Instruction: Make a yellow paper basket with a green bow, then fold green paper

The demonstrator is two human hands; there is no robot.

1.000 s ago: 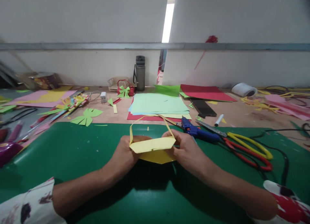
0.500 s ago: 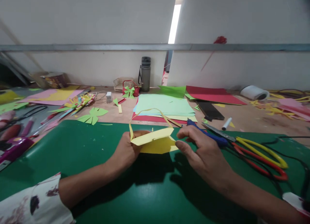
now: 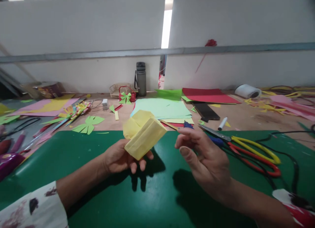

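Observation:
My left hand (image 3: 120, 159) holds a folded yellow paper basket (image 3: 142, 132) up over the green mat (image 3: 73, 155), tilted so its flat bottom faces me. Its fingers curl under the paper. My right hand (image 3: 204, 155) hovers just to the right of the basket, apart from it, with the fingers loosely curled and nothing in them. The basket's strip handle is hidden behind its body.
A blue glue gun (image 3: 214, 139) and red-and-yellow scissors (image 3: 253, 152) lie right of my right hand. A stack of coloured sheets (image 3: 162, 109) lies beyond the mat, with a grey bottle (image 3: 141, 79), a small red basket (image 3: 126, 96), green paper bows (image 3: 89, 122), a marker (image 3: 222, 123) and a tape roll (image 3: 247, 90).
My right hand let go of the basket and drew back to the right. My left hand lifted and turned the basket, so its bottom now faces me and the handle is out of sight.

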